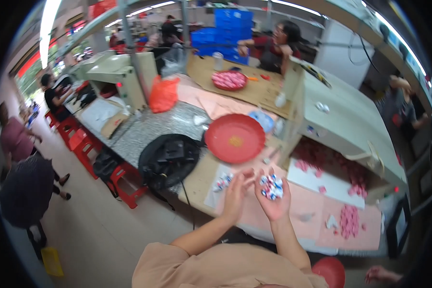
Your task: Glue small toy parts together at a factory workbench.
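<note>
My right hand (275, 207) is turned palm up at the bench edge and cups a heap of small white, blue and red pieces (271, 186); their exact kind is too small to tell. Beside it, my left hand (236, 194) is raised with its fingers apart and slightly curved, and nothing shows in it. Just left of that hand, more such small pieces (222, 181) lie on a white sheet. A red round tray (235, 138) with a scalloped rim stands on the bench beyond both hands.
A black round tray (169, 161) with dark items sits to the left. At right, a pale box-shaped machine (357, 125) stands over pink pieces, with another pink pile (349, 221) before it. Across the bench, a person (281, 45) sits near a red bowl of pink pieces (229, 80). Red stools (129, 185) line the aisle.
</note>
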Motion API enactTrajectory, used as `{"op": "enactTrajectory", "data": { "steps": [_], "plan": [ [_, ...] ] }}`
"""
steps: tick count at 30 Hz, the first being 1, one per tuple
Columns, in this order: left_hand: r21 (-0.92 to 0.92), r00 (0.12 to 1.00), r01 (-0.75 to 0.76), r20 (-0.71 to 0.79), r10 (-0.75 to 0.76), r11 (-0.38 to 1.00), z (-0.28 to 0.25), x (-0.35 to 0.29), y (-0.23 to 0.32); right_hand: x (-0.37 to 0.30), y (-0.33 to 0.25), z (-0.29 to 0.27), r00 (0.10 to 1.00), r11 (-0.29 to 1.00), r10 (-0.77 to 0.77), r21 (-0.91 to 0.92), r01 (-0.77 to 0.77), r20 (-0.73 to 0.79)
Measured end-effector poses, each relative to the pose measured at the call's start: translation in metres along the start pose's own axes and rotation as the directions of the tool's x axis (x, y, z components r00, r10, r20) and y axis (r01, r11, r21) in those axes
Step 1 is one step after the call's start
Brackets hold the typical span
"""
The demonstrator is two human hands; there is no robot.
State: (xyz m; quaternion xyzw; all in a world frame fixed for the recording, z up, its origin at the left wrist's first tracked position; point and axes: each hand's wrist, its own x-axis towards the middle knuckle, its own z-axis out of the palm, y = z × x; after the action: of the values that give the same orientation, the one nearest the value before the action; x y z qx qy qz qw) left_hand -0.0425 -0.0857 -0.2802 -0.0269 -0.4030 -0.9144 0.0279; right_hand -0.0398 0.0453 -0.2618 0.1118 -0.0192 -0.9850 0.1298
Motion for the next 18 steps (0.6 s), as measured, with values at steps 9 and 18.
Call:
{"op": "enactTrajectory", "data": {
  "steps": [9,18],
  "plan": [
    [0.208,0.994,-0.084,0.087,0.067,0.975,0.0,0.006,0.003,-0.069,-0.024,0.031,0.989,0.984,0.083,0.148,-0.101,0.121],
    [0.283,0.978,-0.057,0.211,-0.004,0.957,0.002,0.01,-0.023,-0.266,-0.091,-0.034,0.762,0.756,-0.644,0.213,0.619,0.073]
  ]
}}
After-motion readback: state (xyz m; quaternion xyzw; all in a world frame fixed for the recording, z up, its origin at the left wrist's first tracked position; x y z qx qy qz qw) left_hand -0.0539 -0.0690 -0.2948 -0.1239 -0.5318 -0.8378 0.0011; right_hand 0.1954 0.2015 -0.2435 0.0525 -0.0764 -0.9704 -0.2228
